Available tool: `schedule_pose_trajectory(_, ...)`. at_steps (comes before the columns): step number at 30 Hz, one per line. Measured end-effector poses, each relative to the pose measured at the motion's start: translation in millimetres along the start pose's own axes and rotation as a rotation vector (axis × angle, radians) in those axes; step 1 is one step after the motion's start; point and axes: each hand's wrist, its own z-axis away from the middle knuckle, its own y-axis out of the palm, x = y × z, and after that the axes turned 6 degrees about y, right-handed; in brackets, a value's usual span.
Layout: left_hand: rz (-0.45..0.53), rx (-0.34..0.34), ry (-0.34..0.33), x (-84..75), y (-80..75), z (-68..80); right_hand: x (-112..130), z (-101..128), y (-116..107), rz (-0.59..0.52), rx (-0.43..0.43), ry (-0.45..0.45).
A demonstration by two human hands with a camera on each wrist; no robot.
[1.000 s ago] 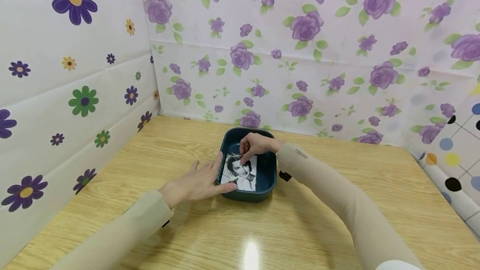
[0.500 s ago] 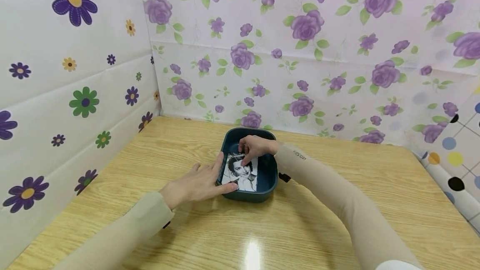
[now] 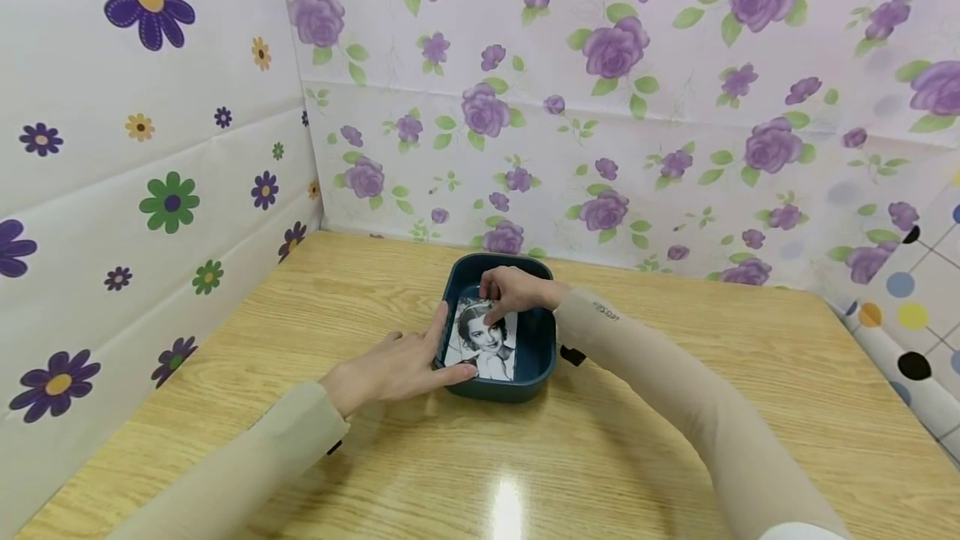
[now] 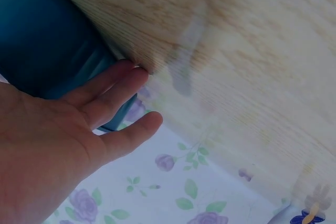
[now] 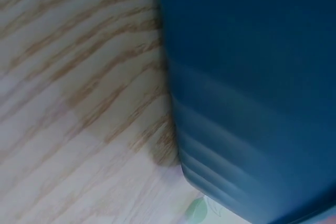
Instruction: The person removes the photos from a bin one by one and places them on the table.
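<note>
A dark blue tray (image 3: 542, 355) sits on the wooden table (image 3: 637, 440) near the back wall. A black-and-white portrait photo (image 3: 486, 344) lies in it, toward its left side. My left hand (image 3: 397, 367) lies flat with straight fingers along the tray's left wall, thumb at the photo's near corner. In the left wrist view its fingers (image 4: 113, 85) touch the tray (image 4: 47, 40). My right hand (image 3: 513, 290) reaches into the tray from the right, its curled fingers pinching the photo's far edge. The right wrist view shows only the tray wall (image 5: 252, 77), no hand.
Flowered panels close off the table at the left (image 3: 150, 190) and back (image 3: 637, 107); a dotted panel (image 3: 907, 332) stands at the right. Bare wood surrounds the tray, with a light glare (image 3: 506, 511) near the front.
The right hand and the photo's far edge have shifted slightly toward the tray's far end. The left hand stays against the tray's left wall.
</note>
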Motion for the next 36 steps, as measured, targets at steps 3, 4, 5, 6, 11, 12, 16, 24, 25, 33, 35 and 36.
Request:
schedule_pose_trajectory(3,0.004,0.001,-0.002,-0.2,-0.4,0.1,1.4,1.5,-0.8,-0.016,-0.019,-0.023)
schedule_pose_trajectory(4,0.004,0.001,-0.003,-0.2,-0.6,0.1,1.8,1.8,-0.9,-0.020,-0.022,-0.027)
schedule_pose_trajectory(5,0.006,0.002,-0.006,-0.3,-0.9,0.1,1.8,1.9,-1.0,-0.018,-0.025,-0.030)
schedule_pose_trajectory(6,0.007,0.002,-0.007,-0.2,-1.1,0.0,2.2,2.3,-1.0,-0.022,-0.025,-0.029)
schedule_pose_trajectory(11,0.010,0.003,-0.012,-0.2,-1.7,0.2,2.3,2.9,-0.2,-0.006,-0.032,-0.013)
schedule_pose_trajectory(12,0.009,0.003,-0.013,-0.2,-1.8,0.2,2.0,3.1,0.0,-0.007,-0.035,-0.011)
schedule_pose_trajectory(16,0.010,0.007,-0.014,-0.5,-2.0,-0.2,-0.1,3.7,-1.2,-0.031,-0.055,-0.010)
schedule_pose_trajectory(24,0.013,0.010,-0.010,-0.8,-3.3,-1.4,3.3,8.6,-8.2,-0.133,-0.074,0.006)
schedule_pose_trajectory(25,0.013,0.010,-0.009,-0.8,-3.4,-1.4,3.8,9.0,-8.5,-0.136,-0.078,0.005)
schedule_pose_trajectory(33,0.018,0.026,-0.017,-0.6,-2.4,-1.2,1.7,9.7,-6.8,-0.192,-0.084,-0.004)
schedule_pose_trajectory(35,0.017,0.031,-0.020,-0.6,-2.0,-1.2,-1.1,8.9,-6.4,-0.225,-0.074,0.001)
schedule_pose_trajectory(36,0.018,0.032,-0.020,-0.6,-1.9,-1.2,-2.2,8.6,-6.6,-0.249,-0.068,0.005)
